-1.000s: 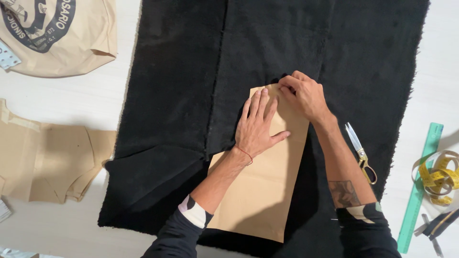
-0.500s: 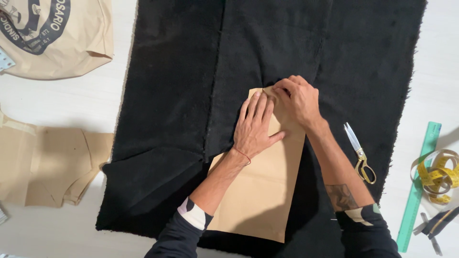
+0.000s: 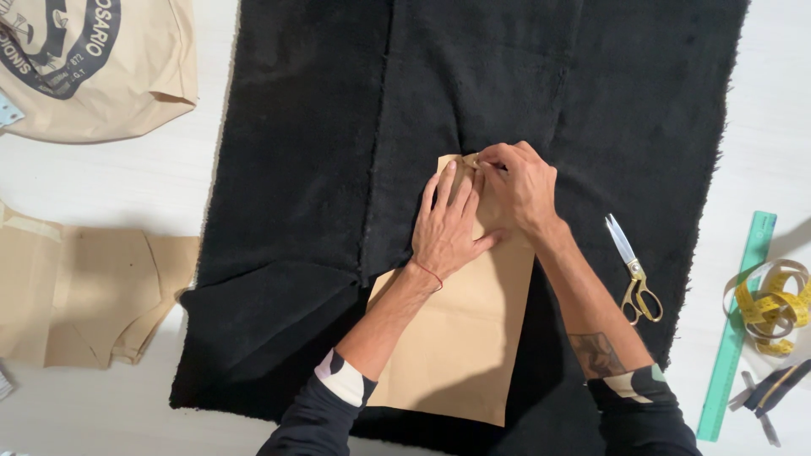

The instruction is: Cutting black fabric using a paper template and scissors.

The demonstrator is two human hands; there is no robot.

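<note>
A tan paper pattern piece (image 3: pixel 465 338) lies on a large sheet of black fleecy fabric (image 3: pixel 338 127) spread over a white table. My left hand (image 3: pixel 448 224) rests flat on the paper's upper part, fingers spread, pressing it down. My right hand (image 3: pixel 515 186) sits at the paper's top edge with fingertips pinched together on something small there; what it pinches is too small to identify.
Gold-handled scissors (image 3: pixel 632 274) lie on the fabric right of my right arm. A green ruler (image 3: pixel 735 329), a coiled yellow tape measure (image 3: pixel 773 304) and dark tools (image 3: pixel 773 388) sit at the right. More tan pattern pieces (image 3: pixel 84 295) and a cream printed bag (image 3: pixel 84 59) lie at the left.
My right hand has shifted slightly left along the paper's top edge, closer to my left hand's fingertips. My left hand stays flat on the paper.
</note>
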